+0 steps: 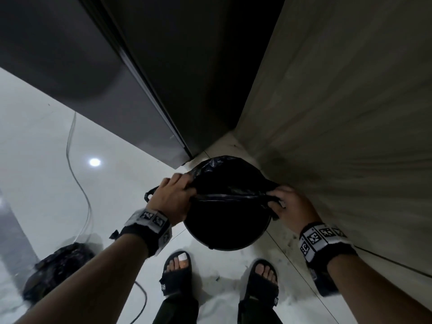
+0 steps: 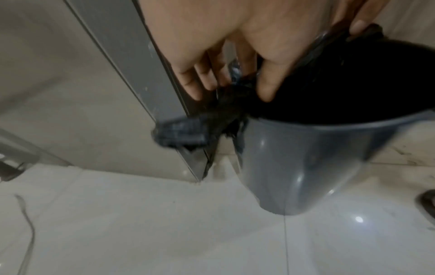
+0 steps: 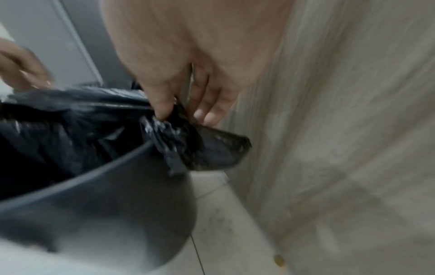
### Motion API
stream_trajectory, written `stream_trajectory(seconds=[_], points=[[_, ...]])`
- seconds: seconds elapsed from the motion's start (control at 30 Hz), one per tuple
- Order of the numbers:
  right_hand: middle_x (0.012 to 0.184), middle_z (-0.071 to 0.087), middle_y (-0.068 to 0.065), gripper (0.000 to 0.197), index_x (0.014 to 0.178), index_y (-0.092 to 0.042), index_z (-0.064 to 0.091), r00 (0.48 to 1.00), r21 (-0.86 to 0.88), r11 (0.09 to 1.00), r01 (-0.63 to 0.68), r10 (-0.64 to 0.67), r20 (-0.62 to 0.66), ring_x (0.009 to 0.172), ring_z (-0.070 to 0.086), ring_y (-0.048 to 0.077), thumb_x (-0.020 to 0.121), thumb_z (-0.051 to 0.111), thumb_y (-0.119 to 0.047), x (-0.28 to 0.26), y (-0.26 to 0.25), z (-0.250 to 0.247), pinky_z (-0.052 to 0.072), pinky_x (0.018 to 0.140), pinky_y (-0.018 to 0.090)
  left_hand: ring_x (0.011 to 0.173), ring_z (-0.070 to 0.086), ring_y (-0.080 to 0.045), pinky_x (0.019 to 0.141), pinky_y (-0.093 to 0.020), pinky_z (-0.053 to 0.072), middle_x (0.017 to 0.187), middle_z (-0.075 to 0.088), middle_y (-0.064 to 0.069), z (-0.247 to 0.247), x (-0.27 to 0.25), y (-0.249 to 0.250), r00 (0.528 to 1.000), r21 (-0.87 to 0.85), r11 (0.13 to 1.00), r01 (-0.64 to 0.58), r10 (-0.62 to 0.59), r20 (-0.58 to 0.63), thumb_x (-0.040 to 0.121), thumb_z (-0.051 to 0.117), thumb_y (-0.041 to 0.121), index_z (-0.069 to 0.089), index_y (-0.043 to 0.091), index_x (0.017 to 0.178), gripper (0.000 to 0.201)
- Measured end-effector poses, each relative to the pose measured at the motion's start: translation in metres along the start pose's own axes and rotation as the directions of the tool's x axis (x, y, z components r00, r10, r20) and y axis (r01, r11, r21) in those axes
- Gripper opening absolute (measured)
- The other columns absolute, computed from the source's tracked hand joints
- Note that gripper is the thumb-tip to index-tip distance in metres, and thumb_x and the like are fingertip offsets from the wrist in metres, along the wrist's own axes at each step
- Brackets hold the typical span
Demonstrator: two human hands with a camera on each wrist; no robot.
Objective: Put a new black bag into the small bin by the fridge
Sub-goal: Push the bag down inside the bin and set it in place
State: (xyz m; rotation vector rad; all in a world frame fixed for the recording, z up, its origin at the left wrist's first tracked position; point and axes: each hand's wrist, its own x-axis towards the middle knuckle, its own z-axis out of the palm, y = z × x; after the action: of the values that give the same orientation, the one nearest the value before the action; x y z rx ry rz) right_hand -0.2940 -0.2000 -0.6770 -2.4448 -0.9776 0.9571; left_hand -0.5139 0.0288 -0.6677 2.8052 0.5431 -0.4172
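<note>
Glossy white tile floor (image 1: pixel 42 146), pale wood-grain wall (image 1: pixel 350 101), ceiling light reflection (image 1: pixel 94 162).

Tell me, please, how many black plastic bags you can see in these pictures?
2: the new bag, held over the bin by both hands, and a filled bag on the floor at the left. Others may be hidden.

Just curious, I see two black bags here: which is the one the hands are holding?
The black bag stretched over the bin, gripped by the left hand and right hand. The other bag lies untouched on the floor.
</note>
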Motion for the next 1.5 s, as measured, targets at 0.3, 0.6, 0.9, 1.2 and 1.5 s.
stream_trajectory(seconds=[0.3,0.6,0.9,1.2,1.5], points=[[0.081,0.071,0.0,0.012,0.084,-0.016,0.074,0.949,-0.226,0.93,0.289,-0.309,-0.057,0.076,0.065,0.022,0.077,0.064,-0.015,-0.066,0.033,0.033,0.041,0.074,0.027,0.071,0.058,-0.026,0.081,-0.031,0.04,0.072,0.062,0.0,0.056,-0.091,0.015,0.981,-0.041,0.995,-0.09,0.081,-0.177,0.067,0.073,0.008,0.065,0.017,0.08,0.017],[0.072,0.068,-0.006,0.022,0.064,-0.024,0.073,0.921,-0.396,0.836,0.381,-0.381,0.083,0.08,0.062,0.021,0.076,0.054,-0.028,-0.07,0.054,0.071,0.037,0.079,0.028,0.094,0.071,-0.023,0.098,-0.03,0.038,0.086,0.073,0.007,0.098,-0.106,0.024,0.985,-0.049,0.988,-0.144,0.148,0.086,0.054,0.072,0.019,0.075,0.03,0.089,0.036],[0.063,0.069,0.0,0.013,0.056,-0.025,0.073,0.973,-0.449,0.875,0.181,-0.093,0.211,0.071,0.067,0.026,0.045,0.076,-0.019,-0.072,0.023,0.098,0.04,0.079,0.03,0.084,0.07,-0.022,0.079,-0.028,0.059,0.082,0.071,0.008,0.089,-0.104,0.035,0.946,-0.046,0.981,-0.188,0.194,0.26,0.043,0.083,0.026,0.074,0.038,0.084,0.044],[0.085,0.071,0.002,0.024,0.075,-0.025,0.067,0.845,0.516,0.724,-0.458,0.535,0.0,0.084,0.065,0.024,0.082,0.06,-0.003,-0.072,0.01,0.046,0.053,0.079,0.038,0.102,0.063,-0.024,0.085,-0.032,0.052,0.107,0.067,0.004,0.048,-0.095,0.047,0.933,-0.244,0.926,0.289,-0.215,0.289,0.083,0.053,0.027,0.072,0.026,0.095,0.023],[0.107,0.056,0.015,0.067,0.118,-0.007,0.042,0.743,0.671,0.39,-0.631,0.552,0.378,0.095,0.06,0.038,0.064,0.063,0.025,-0.059,-0.023,0.076,0.06,0.065,0.038,0.055,0.063,-0.024,0.061,-0.036,0.054,0.061,0.072,-0.009,0.073,-0.079,0.097,0.526,-0.618,-0.082,0.782,-0.446,0.725,0.065,0.074,0.015,0.066,0.01,0.08,0.018]])
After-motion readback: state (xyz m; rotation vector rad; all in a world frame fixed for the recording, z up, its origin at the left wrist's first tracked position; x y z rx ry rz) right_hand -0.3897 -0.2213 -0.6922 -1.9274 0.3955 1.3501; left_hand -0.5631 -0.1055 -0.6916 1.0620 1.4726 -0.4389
